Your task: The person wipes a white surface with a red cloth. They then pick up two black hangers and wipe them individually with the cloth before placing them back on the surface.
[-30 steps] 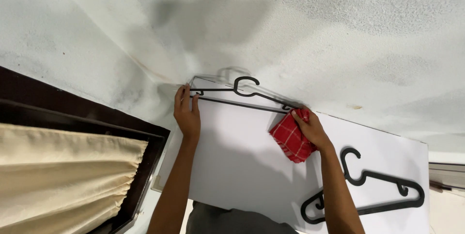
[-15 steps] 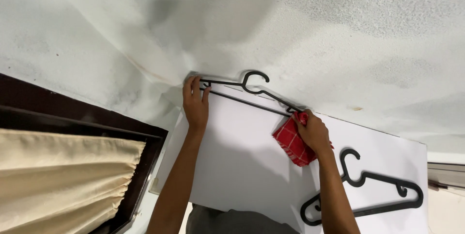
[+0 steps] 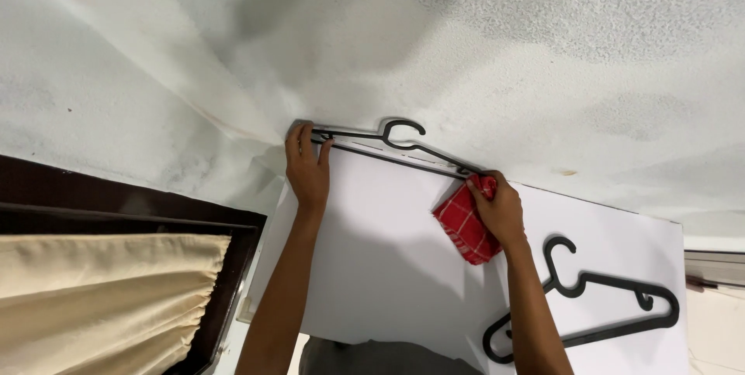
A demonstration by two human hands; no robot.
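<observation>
My left hand grips one end of a black plastic hanger that lies along the far edge of a white board, close under the rough white ceiling. My right hand holds a red checked cloth and presses it at the hanger's other end. A second black hanger lies on the board to the right of my right forearm, untouched.
A dark wooden frame with a cream gathered curtain fills the lower left. The textured ceiling sits directly above the board. A pale ledge or rail shows at the right edge.
Both hands and the hanger have slid farther up the board toward the ceiling edge. The red cloth stays in my right hand. The second hanger has not moved.
</observation>
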